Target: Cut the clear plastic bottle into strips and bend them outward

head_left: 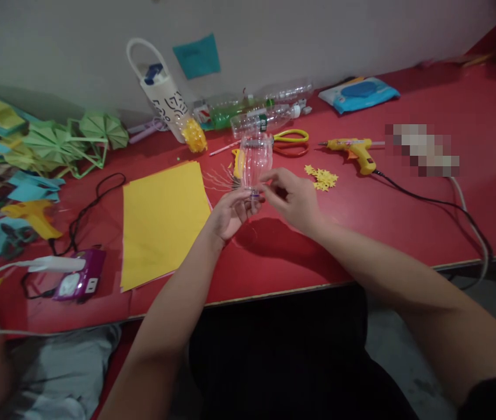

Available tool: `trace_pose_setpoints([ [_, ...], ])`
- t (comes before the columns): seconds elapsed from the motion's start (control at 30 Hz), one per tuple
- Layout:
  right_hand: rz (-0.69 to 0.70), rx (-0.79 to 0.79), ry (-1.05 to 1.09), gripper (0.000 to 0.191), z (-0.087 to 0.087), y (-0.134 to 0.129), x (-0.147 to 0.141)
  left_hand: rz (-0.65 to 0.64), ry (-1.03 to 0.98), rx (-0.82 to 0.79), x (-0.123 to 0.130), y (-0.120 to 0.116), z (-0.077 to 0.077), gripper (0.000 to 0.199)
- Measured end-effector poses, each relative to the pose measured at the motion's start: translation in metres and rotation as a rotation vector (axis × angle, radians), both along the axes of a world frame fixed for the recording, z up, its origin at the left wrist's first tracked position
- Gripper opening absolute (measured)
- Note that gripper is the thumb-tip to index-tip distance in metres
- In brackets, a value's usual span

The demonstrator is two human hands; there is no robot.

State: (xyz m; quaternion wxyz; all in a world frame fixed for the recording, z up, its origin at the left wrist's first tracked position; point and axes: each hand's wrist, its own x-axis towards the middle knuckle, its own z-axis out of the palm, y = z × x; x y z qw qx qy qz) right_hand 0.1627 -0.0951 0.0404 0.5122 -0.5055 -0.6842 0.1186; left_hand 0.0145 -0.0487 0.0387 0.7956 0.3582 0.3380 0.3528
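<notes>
Held above the red table is a clear plastic bottle piece (257,160), its neck end pointing toward me. My left hand (233,213) is closed around the neck from below and left. Thumb and fingers of my right hand (292,195) pinch together at the bottle's lower right side; anything small between them is too fine to make out. Thin clear strands (222,178) fan out to the left of the bottle. Behind it lie yellow-handled scissors (290,137). A small heap of yellow paper stars (321,178) lies just right of my right hand.
Yellow paper sheets (164,221) lie at left, near a purple power socket (82,274) and a glue gun (33,216). Another glue gun (353,150) with a cord lies right. Plastic bottles (269,119), a white tumbler (163,96) and a wipes pack (359,94) line the wall.
</notes>
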Motion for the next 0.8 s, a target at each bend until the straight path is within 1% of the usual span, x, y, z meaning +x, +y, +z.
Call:
trace_pose_setpoints([
  [0.17,-0.044,-0.066,0.023,0.014,0.0023,0.0018,0.0007,-0.007,-0.005,0.019,-0.0007,0.0016,-0.0031,0.007],
  [0.37,-0.048,-0.164,0.029,0.018,0.0029,0.0019,-0.0017,0.011,0.037,0.059,0.0006,0.0007,-0.0032,0.002],
  [0.47,-0.027,-0.2,0.052,0.02,0.004,0.0022,-0.0025,0.013,0.044,0.073,0.0012,0.001,-0.0041,0.002],
  [0.6,0.034,-0.2,0.099,0.022,0.0055,0.0013,-0.003,0.026,0.026,0.041,0.0011,0.0014,-0.004,0.002],
  [0.67,0.052,-0.184,0.133,0.018,0.0057,0.0006,-0.0031,0.026,0.032,0.02,0.0009,0.0013,-0.0037,0.003],
  [0.8,0.076,-0.166,0.174,0.006,0.005,0.0013,-0.0026,0.014,0.052,-0.002,0.0009,0.0007,-0.0042,0.004],
])
